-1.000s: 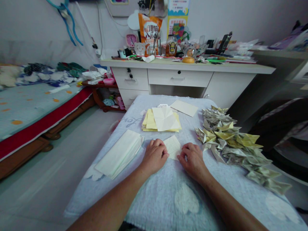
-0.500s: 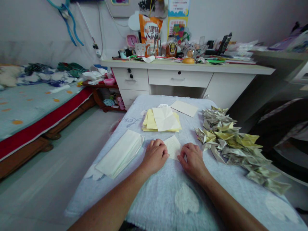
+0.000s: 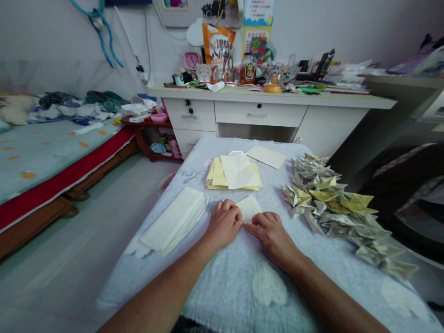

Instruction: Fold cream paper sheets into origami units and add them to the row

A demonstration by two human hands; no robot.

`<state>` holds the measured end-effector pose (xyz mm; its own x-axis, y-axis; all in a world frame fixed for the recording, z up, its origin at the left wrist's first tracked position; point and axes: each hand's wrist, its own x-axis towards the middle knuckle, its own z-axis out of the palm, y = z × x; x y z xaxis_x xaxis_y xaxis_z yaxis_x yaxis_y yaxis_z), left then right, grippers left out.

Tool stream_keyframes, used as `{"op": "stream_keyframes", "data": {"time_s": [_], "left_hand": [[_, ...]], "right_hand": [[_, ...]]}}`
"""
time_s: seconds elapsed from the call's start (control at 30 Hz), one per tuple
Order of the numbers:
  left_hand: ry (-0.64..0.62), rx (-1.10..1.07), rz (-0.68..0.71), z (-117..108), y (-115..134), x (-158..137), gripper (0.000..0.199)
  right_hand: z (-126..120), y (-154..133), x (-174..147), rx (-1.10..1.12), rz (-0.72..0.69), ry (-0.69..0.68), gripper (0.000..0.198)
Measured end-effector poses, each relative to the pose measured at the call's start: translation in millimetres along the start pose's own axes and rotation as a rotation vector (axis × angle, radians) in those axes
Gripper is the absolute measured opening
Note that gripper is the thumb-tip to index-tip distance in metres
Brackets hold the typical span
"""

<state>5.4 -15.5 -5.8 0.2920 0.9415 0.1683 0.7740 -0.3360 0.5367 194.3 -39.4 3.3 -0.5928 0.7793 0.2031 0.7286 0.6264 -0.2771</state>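
Note:
A small piece of folded pale paper lies flat on the cloth between my two hands. My left hand is closed over its left side, fingers curled and bunched at the lower-left corner. My right hand rests on its near right edge, one digit reaching left along that edge to touch the left hand's fingertips. The near part of the paper is hidden under both hands. Left of them is a stack of long white folded paper. Just beyond sits a pile of yellow paper topped by a creased white sheet.
Rows of folded paper shapes, grey and yellow, cover the right side of the cloth-covered table. A cream card lies at the far end. Behind stands a white desk crowded with items; a bed is at left.
My right hand has shifted left along the paper's near edge and now meets the left hand. The left hand stays nearly in place on the paper.

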Motion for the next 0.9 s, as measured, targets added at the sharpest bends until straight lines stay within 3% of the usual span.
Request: {"op": "stream_keyframes", "data": {"time_s": [0.17,0.3,0.5,0.7,0.9], "left_hand": [[-0.024,-0.014,0.009,-1.9,-1.1,0.7,0.005],[-0.036,-0.021,0.014,-3.9,-1.2,1.4,0.004],[-0.049,-0.021,-0.011,-3.1,-0.7,1.9,0.006],[-0.022,-0.015,-0.089,-1.3,-1.9,0.9,0.028],[-0.015,-0.056,0.004,-3.6,-4.3,3.9,0.04]], "right_hand": [[-8.1,-5.5,-1.3,-0.025,0.004,-0.034,0.048],[-16.2,-6.8,-8.1,-0.054,0.012,-0.063,0.037],[-19.9,2.8,-30.4,-0.127,0.013,0.011,0.027],[-23.1,8.4,-49.5,-0.161,0.007,0.044,0.027],[-35.7,4.6,-38.5,-0.101,0.086,-0.038,0.017]]}}
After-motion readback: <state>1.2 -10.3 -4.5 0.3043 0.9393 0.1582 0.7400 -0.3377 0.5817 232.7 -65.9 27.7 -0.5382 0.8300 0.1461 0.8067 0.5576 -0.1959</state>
